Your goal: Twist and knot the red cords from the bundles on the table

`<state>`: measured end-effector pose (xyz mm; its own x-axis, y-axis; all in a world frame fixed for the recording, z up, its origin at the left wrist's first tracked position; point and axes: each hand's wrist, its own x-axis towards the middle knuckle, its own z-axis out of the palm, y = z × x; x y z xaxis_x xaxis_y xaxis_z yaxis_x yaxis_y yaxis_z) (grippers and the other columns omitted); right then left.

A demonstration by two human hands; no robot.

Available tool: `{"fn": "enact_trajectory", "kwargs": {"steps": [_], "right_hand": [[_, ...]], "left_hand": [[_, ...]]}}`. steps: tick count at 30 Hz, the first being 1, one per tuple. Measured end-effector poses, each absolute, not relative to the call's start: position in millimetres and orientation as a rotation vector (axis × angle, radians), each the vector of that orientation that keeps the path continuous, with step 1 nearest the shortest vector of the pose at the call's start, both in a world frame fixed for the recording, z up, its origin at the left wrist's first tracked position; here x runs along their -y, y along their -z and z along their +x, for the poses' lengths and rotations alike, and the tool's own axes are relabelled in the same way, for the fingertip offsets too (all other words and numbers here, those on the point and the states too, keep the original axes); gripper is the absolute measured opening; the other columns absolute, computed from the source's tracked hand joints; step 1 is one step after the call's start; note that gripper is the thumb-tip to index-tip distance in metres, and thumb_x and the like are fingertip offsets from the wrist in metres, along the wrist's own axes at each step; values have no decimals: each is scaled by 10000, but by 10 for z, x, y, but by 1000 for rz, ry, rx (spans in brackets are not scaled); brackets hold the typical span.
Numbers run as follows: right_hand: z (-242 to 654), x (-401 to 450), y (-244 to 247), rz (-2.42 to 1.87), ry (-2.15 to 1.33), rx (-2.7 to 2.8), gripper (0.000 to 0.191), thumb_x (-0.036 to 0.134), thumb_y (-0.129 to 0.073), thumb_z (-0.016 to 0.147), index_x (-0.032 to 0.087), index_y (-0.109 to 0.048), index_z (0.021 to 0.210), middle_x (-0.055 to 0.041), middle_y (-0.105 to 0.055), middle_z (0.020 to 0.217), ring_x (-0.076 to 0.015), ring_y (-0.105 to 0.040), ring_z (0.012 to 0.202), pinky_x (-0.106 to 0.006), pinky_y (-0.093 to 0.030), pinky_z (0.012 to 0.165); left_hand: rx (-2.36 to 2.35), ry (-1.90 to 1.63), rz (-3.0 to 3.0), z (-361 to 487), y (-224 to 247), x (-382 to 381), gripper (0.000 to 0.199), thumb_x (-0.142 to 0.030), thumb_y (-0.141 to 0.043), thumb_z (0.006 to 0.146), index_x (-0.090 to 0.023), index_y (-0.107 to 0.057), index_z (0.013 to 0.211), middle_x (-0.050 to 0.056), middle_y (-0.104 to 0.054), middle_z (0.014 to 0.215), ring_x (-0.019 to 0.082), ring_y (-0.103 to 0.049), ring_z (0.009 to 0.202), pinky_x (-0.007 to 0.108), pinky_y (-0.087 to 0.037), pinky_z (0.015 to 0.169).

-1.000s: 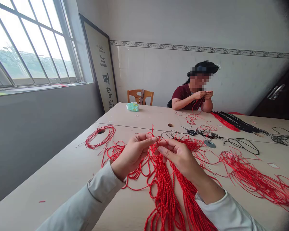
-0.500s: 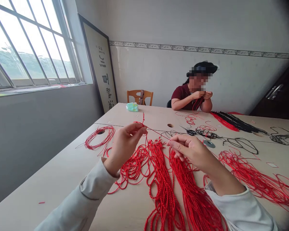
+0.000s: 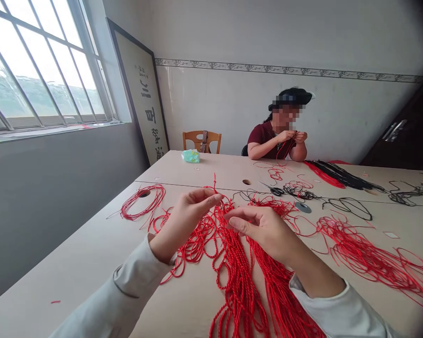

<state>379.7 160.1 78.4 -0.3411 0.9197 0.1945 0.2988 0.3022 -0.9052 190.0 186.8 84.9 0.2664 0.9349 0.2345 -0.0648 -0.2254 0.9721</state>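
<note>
My left hand (image 3: 199, 206) pinches a thin red cord (image 3: 215, 180) between thumb and forefinger. A small knot and a short end of it stand up above the fingertips. Just to the right and lower, my right hand (image 3: 259, 227) is curled, thumb close to forefinger, seemingly on the same cord; the stretch between the hands is hard to make out against the red behind. Beneath them lies a bundle of twisted red cords (image 3: 238, 263), with a second red bundle (image 3: 282, 286) beside it, partly covered by my right hand. Loose red loops (image 3: 193, 244) lie under my left wrist.
A coil of red cord (image 3: 127, 206) lies at the left, a tangled red heap (image 3: 366, 249) at the right. Black scissors (image 3: 277, 191), a grey disc (image 3: 302, 207) and black cords (image 3: 348, 209) lie farther back. Across the table, a person (image 3: 278, 136) handles cord.
My right hand has moved left and slightly down, closer to my left hand. The cord that ran taut between them no longer shows as a straight line. The view has shifted slightly.
</note>
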Motion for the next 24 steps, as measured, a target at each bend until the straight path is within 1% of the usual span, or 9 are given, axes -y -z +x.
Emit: {"fn": "enact_trajectory", "kwargs": {"steps": [2, 4, 6, 8, 12, 14, 19, 21, 24], "right_hand": [[3779, -1637, -761, -1071, -1012, 1772, 203, 353, -626, 861, 182, -719, 918, -20, -688, 805, -166, -620, 775, -302, -469, 736], [3783, -1646, -767, -1044, -1003, 1716, 158, 333, -652, 838, 179, -682, 840, 13, -636, 707, -133, -576, 675, -272, -449, 663], [3792, -1647, -779, -1039, -993, 1637, 170, 338, -686, 807, 180, -623, 795, 39, -586, 662, -110, -523, 611, -249, -418, 600], [3800, -1655, -782, -1054, -986, 1599, 199, 349, -705, 788, 181, -599, 794, 49, -564, 655, -101, -496, 595, -241, -396, 578], [3814, -1711, -737, -1072, -1019, 1692, 178, 341, -705, 791, 168, -661, 801, 28, -604, 698, -109, -511, 648, -250, -395, 631], [3810, -1752, -687, -1039, -1106, 1683, 189, 346, -726, 770, 164, -674, 776, 25, -612, 699, -112, -515, 659, -254, -396, 650], [3690, -1806, -494, -917, -1340, 1355, 258, 392, -781, 705, 161, -699, 787, 4, -655, 734, -140, -578, 721, -286, -441, 754], [3610, -1756, -388, -898, -1393, 1245, 269, 396, -793, 692, 162, -692, 781, -3, -660, 727, -154, -598, 737, -299, -457, 776], [3525, -1585, -237, -906, -1415, 1155, 276, 418, -764, 730, 165, -669, 783, -22, -671, 749, -184, -627, 796, -325, -473, 823]], "left_hand": [[-822, -1155, 1462, 1935, -827, -1854, 205, -361, -670, 832, -176, -674, 743, -32, -527, 647, 72, -361, 541, 215, -282, 490], [-792, -1135, 1447, 1948, -802, -1858, 207, -360, -675, 829, -173, -668, 742, -33, -529, 650, 68, -364, 543, 210, -282, 490], [-780, -1125, 1433, 1950, -787, -1863, 206, -361, -677, 828, -172, -666, 746, -38, -522, 641, 64, -353, 531, 207, -283, 490], [-783, -1124, 1433, 1950, -785, -1861, 202, -358, -677, 828, -172, -669, 751, -37, -530, 647, 63, -354, 530, 206, -289, 494], [-805, -1100, 1462, 1967, -771, -1853, 202, -358, -673, 831, -166, -672, 769, -8, -574, 699, 85, -420, 597, 208, -317, 528], [-820, -1109, 1447, 1993, -726, -1848, 212, -362, -682, 822, -162, -658, 756, -12, -550, 679, 87, -402, 589, 210, -305, 525], [-833, -1113, 1259, 2062, -493, -1778, 273, -397, -684, 814, -159, -593, 715, -44, -447, 610, 74, -340, 542, 202, -271, 510], [-875, -1134, 1162, 2064, -389, -1707, 268, -410, -680, 814, -166, -587, 753, -36, -476, 639, 77, -370, 559, 197, -279, 519], [-921, -1116, 1049, 2052, -274, -1567, 278, -418, -696, 796, -168, -581, 751, -29, -496, 647, 78, -378, 561, 193, -280, 516]]}}
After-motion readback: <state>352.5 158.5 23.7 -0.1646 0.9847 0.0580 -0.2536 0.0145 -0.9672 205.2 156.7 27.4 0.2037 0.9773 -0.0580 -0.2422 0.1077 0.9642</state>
